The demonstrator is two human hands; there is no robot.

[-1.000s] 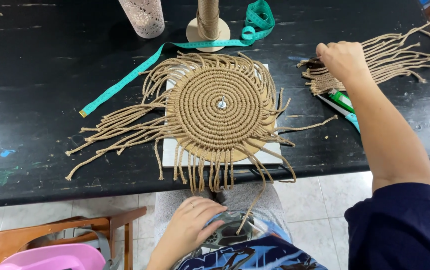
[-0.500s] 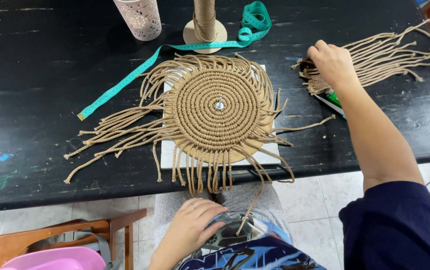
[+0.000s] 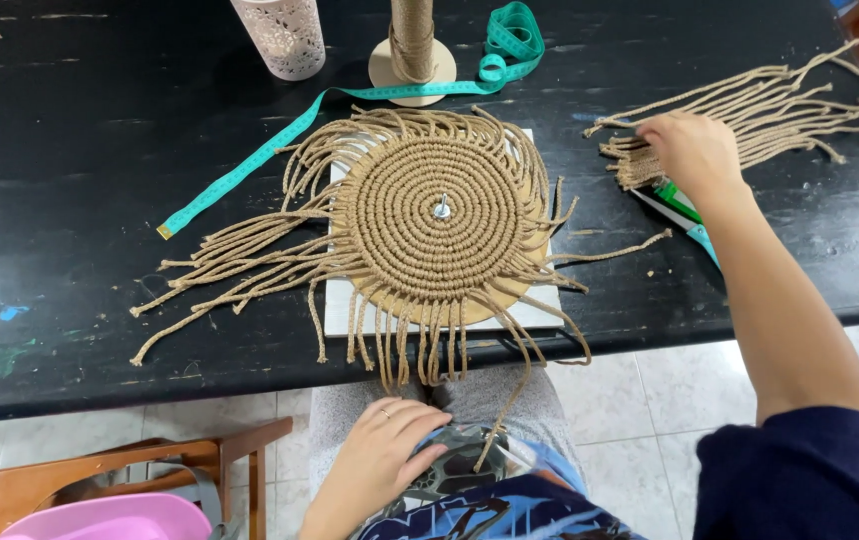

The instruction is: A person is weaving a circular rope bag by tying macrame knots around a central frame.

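A round coiled jute mat (image 3: 428,212) with loose cord ends fanning out lies on a white board (image 3: 540,305) on the black table (image 3: 70,150). A metal pin (image 3: 442,208) sticks up at its centre. My right hand (image 3: 695,150) reaches to the right and rests on a bundle of cut jute cords (image 3: 760,105), fingers curled into them. Whether it grips a cord I cannot tell. My left hand (image 3: 385,450) lies flat in my lap below the table edge, fingers apart, holding nothing.
A teal measuring tape (image 3: 350,100) runs diagonally behind the mat. A jute spool on a round base (image 3: 412,50) and a pale lacy cup (image 3: 282,35) stand at the back. Scissors with green handles (image 3: 678,205) lie under my right wrist. A wooden chair (image 3: 110,480) stands lower left.
My right hand has moved slightly left and nearer along the cord bundle. The left hand stays in my lap.
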